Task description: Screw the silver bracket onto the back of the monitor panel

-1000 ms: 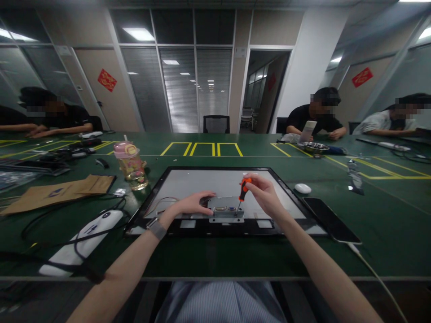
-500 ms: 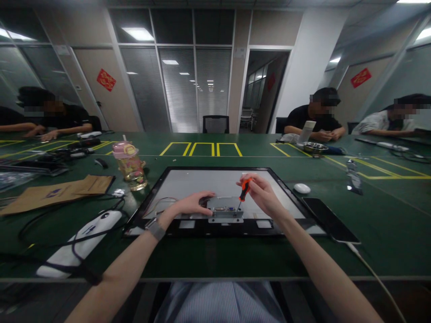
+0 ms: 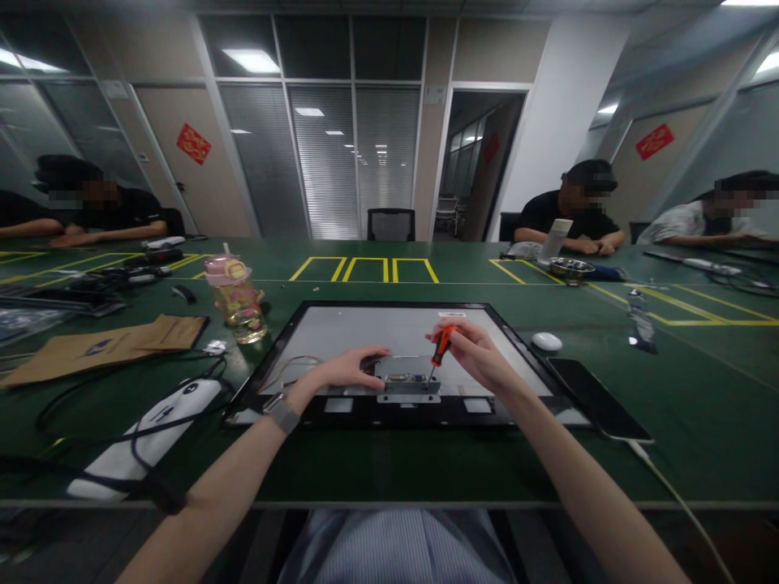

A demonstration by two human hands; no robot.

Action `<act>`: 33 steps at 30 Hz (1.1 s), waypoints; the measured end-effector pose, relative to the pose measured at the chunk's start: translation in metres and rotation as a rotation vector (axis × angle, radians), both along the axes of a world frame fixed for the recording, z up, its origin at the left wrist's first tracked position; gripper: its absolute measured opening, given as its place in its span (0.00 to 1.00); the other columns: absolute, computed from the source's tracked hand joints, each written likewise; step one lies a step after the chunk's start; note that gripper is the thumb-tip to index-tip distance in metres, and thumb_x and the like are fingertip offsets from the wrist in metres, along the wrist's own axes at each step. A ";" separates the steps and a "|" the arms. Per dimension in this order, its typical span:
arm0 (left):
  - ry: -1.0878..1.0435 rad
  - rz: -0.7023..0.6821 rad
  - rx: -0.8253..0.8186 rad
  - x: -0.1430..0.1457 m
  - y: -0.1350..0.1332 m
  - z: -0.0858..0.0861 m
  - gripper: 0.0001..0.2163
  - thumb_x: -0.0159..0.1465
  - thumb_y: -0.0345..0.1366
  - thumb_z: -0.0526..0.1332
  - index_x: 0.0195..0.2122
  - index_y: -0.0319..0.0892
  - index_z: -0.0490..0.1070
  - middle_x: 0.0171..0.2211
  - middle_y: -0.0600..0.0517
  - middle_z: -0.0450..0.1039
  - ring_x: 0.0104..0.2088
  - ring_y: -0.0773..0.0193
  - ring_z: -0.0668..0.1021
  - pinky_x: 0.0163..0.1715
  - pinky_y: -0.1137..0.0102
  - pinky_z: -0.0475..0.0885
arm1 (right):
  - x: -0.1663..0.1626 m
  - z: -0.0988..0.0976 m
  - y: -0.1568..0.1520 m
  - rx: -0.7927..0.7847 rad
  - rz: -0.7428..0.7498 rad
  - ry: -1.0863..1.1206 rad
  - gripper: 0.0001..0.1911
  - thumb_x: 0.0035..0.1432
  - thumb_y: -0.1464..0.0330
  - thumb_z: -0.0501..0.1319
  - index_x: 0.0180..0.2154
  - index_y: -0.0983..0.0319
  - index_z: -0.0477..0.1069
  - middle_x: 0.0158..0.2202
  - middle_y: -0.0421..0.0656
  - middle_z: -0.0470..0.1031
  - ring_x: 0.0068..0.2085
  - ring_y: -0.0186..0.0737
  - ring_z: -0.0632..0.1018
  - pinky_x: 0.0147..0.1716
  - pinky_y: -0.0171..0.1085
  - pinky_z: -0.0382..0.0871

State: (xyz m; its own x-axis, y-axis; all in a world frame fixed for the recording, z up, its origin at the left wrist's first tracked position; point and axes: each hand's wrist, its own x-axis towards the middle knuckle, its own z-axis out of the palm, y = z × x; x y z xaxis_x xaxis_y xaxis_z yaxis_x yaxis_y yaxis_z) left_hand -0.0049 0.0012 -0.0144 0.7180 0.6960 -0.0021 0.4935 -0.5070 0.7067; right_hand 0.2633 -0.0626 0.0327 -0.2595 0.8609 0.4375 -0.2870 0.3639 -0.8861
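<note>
In front of me a flat monitor panel (image 3: 346,328) with a black frame lies on the table, pale grey side up. At its near edge sits a metal bracket (image 3: 395,388) with connector ports and a board behind it. My left hand (image 3: 341,369), a watch on its wrist, curves around the bracket's left end, thumb in front and fingers farther back, steadying it. An orange-and-black screwdriver (image 3: 442,346) is pinched in my right hand (image 3: 478,354). Its shaft points down, and the tip meets the bracket's right end; the exact contact spot is too small to see.
Left of the panel stand a pink-lidded bottle (image 3: 237,304), a brown paper bag (image 3: 109,349) and a white power strip (image 3: 146,434) with black cables. At right lie a white mouse (image 3: 547,341) and a phone (image 3: 600,397) on a cable. Other people sit across the table.
The screwdriver and my right hand have shifted very slightly, the handle tilting a little and sitting lower. My left hand and the bracket stay in place.
</note>
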 end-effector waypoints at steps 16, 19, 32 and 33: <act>0.007 -0.004 0.005 0.001 0.000 0.002 0.34 0.51 0.50 0.66 0.57 0.47 0.61 0.62 0.49 0.56 0.61 0.54 0.61 0.61 0.61 0.55 | 0.003 -0.009 0.010 0.085 -0.200 -0.029 0.10 0.51 0.66 0.66 0.38 0.55 0.74 0.33 0.38 0.75 0.36 0.37 0.76 0.40 0.39 0.70; 0.014 0.001 0.000 0.001 -0.001 0.003 0.34 0.50 0.50 0.67 0.57 0.47 0.61 0.62 0.49 0.56 0.61 0.54 0.61 0.61 0.61 0.54 | 0.003 -0.010 0.010 0.151 -0.306 -0.099 0.09 0.55 0.64 0.63 0.39 0.55 0.75 0.35 0.39 0.75 0.38 0.37 0.76 0.41 0.39 0.69; -0.014 0.007 -0.018 0.000 -0.002 0.003 0.33 0.51 0.48 0.67 0.57 0.48 0.61 0.62 0.49 0.56 0.61 0.53 0.61 0.61 0.60 0.54 | 0.002 -0.010 0.010 0.156 -0.322 -0.101 0.08 0.52 0.65 0.65 0.37 0.56 0.74 0.33 0.40 0.74 0.36 0.38 0.74 0.37 0.38 0.69; -0.010 0.010 -0.020 0.000 -0.002 0.003 0.33 0.51 0.48 0.67 0.57 0.48 0.61 0.62 0.49 0.56 0.61 0.53 0.61 0.61 0.60 0.54 | 0.003 -0.011 0.010 0.156 -0.319 -0.086 0.07 0.52 0.65 0.65 0.36 0.56 0.74 0.33 0.40 0.73 0.36 0.38 0.74 0.37 0.38 0.69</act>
